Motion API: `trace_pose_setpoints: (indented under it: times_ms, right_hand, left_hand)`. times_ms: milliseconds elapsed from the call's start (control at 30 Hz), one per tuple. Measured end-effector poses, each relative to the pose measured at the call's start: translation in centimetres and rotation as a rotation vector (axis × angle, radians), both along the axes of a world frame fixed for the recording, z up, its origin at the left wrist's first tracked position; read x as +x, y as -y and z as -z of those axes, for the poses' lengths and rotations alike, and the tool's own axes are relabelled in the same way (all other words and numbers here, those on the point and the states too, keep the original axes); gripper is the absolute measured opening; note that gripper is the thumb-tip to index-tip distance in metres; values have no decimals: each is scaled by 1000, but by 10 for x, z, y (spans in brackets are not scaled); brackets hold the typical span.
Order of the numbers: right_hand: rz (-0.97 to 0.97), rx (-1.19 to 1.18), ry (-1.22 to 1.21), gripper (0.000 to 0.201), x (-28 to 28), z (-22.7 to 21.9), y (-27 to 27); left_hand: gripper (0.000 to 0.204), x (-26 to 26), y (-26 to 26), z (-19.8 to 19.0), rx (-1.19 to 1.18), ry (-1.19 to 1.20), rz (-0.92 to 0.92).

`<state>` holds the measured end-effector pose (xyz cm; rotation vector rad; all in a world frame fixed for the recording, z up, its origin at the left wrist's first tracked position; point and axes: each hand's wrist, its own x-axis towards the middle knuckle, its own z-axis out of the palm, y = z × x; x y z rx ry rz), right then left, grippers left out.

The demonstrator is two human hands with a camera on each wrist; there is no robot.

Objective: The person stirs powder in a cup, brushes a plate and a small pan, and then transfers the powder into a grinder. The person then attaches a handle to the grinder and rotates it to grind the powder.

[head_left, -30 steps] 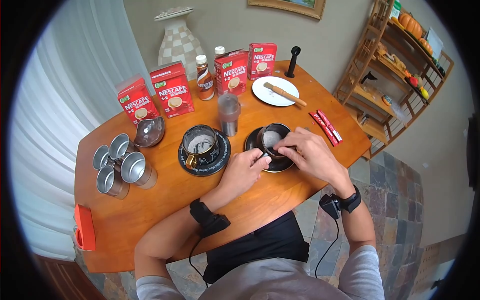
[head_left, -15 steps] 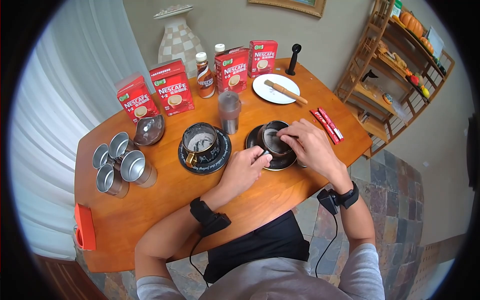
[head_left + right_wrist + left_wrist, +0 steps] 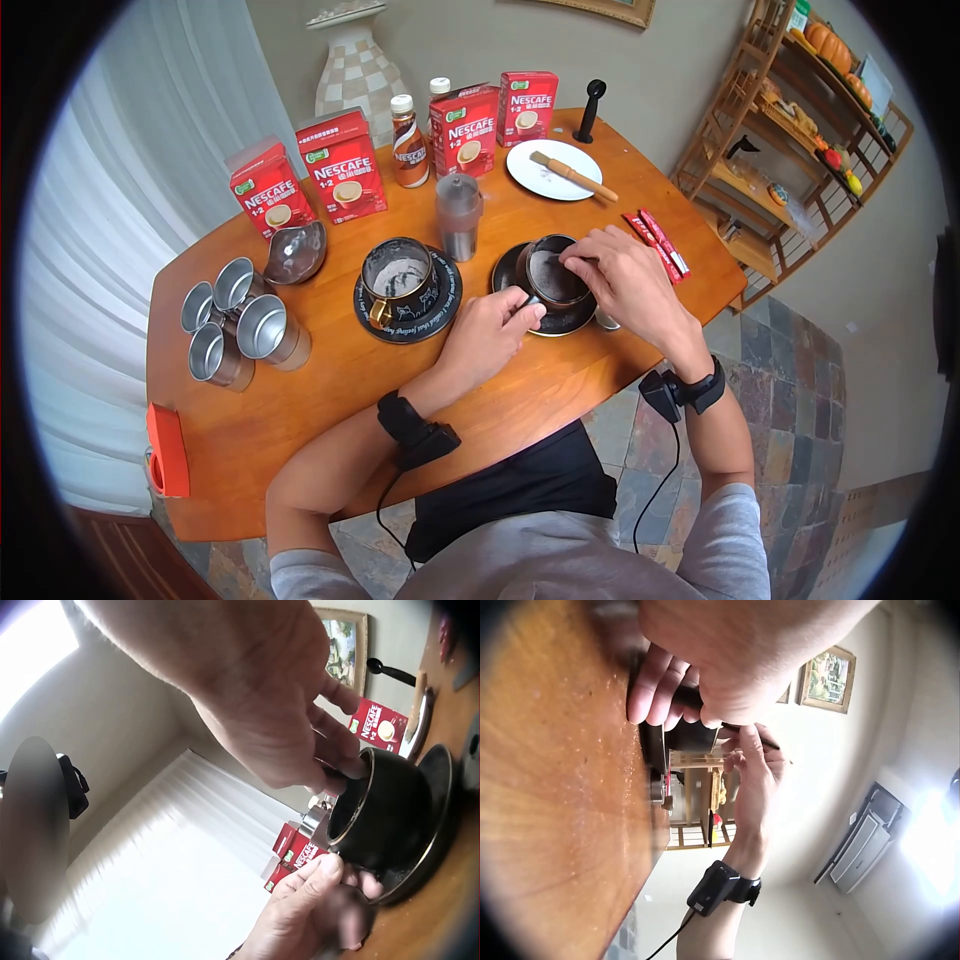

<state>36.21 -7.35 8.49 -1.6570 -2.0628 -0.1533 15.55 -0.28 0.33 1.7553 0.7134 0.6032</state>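
Note:
My left hand grips the handle of a black cup, which stands upright on a dark saucer. Greyish powder coats the inside of this cup. Over its right rim, my right hand pinches a thin dark stick whose top pokes out above the thumb in the left wrist view. Its lower end is hidden by the fingers and the cup wall. To the left, a second black cup with a gold handle holds pale powder and sits on a lettered black saucer.
A metal shaker stands between and behind the cups. Several steel cups and a dark bowl are at left. Red Nescafe boxes line the back. A brush lies on a white plate; red sachets lie at right.
My right hand has shifted slightly up and to the right over the cup's rim, its fingers still pinched. My left hand keeps its grip on the handle. The pale powder patch in that cup has darkened.

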Motion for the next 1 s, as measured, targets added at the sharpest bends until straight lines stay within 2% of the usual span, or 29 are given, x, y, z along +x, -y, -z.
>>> trace_pose_setpoints:
  times_ms: [300, 400, 700, 800, 900, 1000]
  right_hand:
    - [77, -6, 25, 22, 5, 1, -6]
    - [105, -84, -10, 23, 5, -5, -1]
    - [83, -151, -326, 29, 10, 3, 7]
    - [94, -277, -535, 31, 9, 6, 7]
    - [108, -302, -570, 33, 2, 5, 5]
    - [56, -259, -637, 33, 5, 19, -3]
  left_hand:
    - [32, 0, -1, 4, 30, 10, 4]
    - [32, -2, 0, -1, 23, -28, 7]
    - [31, 0, -1, 5, 24, 3, 7]
    - [30, -1, 0, 3, 4, 7, 2]
    - [30, -2, 0, -1, 3, -27, 12]
    - [30, 0, 1, 2, -7, 36, -11]
